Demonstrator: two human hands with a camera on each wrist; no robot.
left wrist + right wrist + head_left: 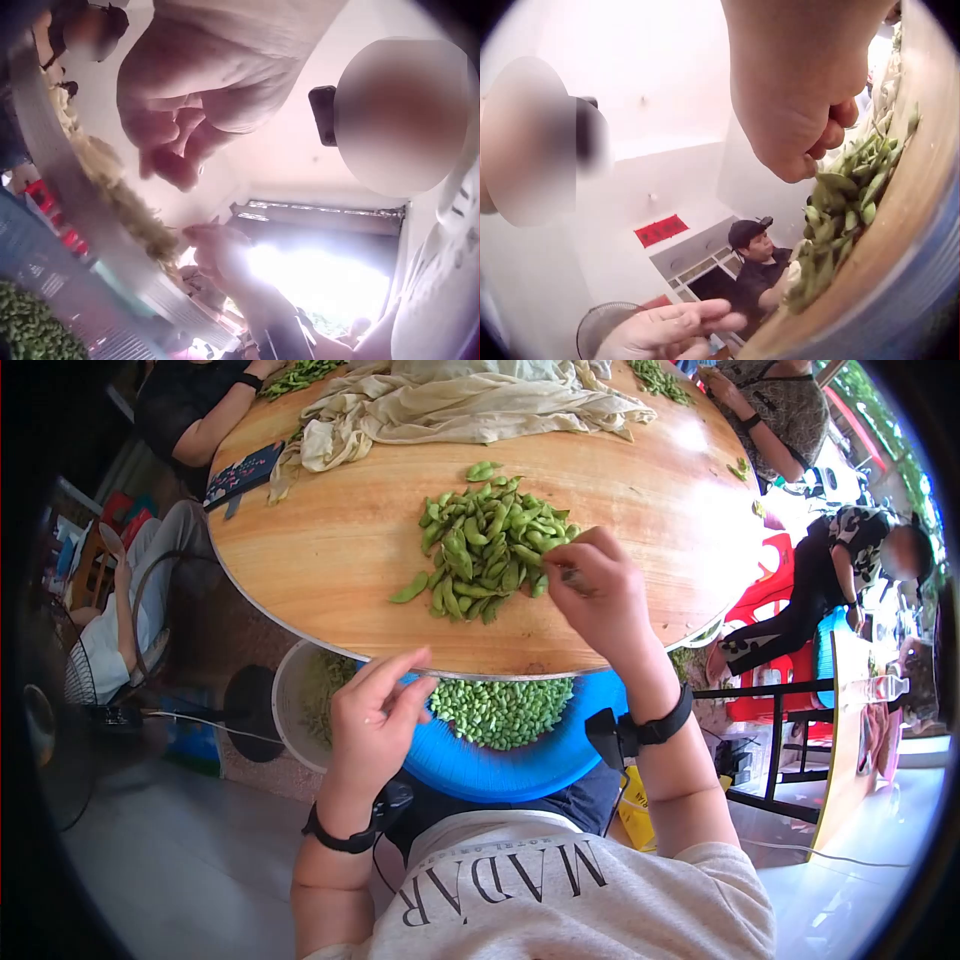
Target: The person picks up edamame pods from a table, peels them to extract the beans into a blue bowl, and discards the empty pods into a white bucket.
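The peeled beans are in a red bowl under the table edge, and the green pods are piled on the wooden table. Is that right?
Not quite. The bowl with the peeled beans is blue, not red, as the head view shows. It does sit under the table edge, and the green pods are piled on the wooden table.

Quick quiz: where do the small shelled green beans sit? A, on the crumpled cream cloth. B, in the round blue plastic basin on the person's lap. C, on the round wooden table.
B: the shelled green beans fill the round blue plastic basin below the table edge, while the round wooden table holds only whole green pods.
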